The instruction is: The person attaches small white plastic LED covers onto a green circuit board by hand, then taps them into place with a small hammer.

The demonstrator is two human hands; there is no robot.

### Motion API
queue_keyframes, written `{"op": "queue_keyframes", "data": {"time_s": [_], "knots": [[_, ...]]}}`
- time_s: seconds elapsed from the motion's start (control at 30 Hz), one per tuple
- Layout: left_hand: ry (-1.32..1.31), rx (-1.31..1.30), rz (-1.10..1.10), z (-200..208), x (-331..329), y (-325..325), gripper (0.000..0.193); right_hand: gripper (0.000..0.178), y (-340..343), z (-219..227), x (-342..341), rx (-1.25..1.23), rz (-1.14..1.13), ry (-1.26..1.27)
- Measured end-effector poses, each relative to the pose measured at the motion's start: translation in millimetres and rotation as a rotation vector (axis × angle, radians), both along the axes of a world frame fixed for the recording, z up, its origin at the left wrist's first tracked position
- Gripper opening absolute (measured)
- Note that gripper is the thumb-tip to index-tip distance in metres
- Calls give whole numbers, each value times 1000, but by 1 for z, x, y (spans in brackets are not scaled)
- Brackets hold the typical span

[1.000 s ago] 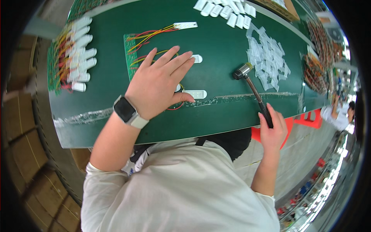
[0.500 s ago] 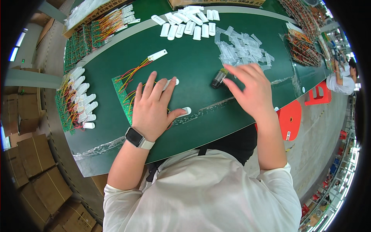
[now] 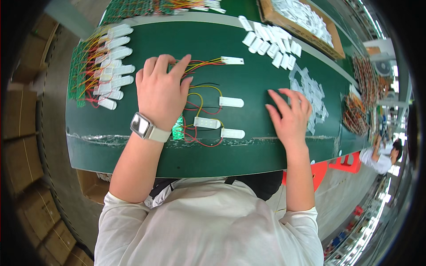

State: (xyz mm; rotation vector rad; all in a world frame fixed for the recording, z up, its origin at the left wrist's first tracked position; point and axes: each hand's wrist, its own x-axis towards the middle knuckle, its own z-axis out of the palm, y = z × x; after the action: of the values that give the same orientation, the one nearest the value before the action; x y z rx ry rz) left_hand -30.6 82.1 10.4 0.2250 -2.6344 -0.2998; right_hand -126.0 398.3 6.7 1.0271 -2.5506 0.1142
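My left hand (image 3: 162, 91), wearing a watch, lies over a green circuit board (image 3: 178, 128), hiding most of it. Its thumb and index finger are apart. Red, yellow and black wires (image 3: 202, 99) run rightward from the board. They lead to a flat white strip (image 3: 232, 60) at the far end and three white rounded-end pieces: an upper one (image 3: 231, 102), a middle one (image 3: 207, 123) and a nearer one (image 3: 233, 133). My right hand (image 3: 290, 117) hovers beside the pile of clear plastic pieces (image 3: 313, 95), fingers spread, nothing visible in them.
Wired boards with white pieces (image 3: 113, 66) line the table's left side. Loose white covers (image 3: 270, 42) lie far right of centre, before a cardboard box (image 3: 306, 33) of white parts. Wire bundles (image 3: 355, 116) sit at right. Red stools (image 3: 346, 163) and a co-worker (image 3: 379, 155) are beyond the edge.
My left hand has shifted off the white pieces onto the board, uncovering them. The right hand has opened wider and lowered; the small dark cylinder near it no longer shows. The view has turned.
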Motion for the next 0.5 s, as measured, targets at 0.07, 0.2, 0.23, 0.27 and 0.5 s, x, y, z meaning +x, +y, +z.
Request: {"op": "queue_keyframes", "data": {"time_s": [0.07,0.2,0.23,0.27,0.5], "knots": [[-34,48,107,-1,-2,-8,45,39,1,2,-14,19,-22,26],[-63,111,97,-7,-1,-13,39,34,-27,4,-42,-145,7,-119],[-46,96,90,-5,-1,-12,38,31,-45,6,-45,-228,51,-108],[-41,96,79,-5,-2,-10,38,31,-61,5,-48,-290,80,-183],[-61,159,44,-12,-4,-13,41,29,-117,-14,-64,-313,-49,-530]]}}
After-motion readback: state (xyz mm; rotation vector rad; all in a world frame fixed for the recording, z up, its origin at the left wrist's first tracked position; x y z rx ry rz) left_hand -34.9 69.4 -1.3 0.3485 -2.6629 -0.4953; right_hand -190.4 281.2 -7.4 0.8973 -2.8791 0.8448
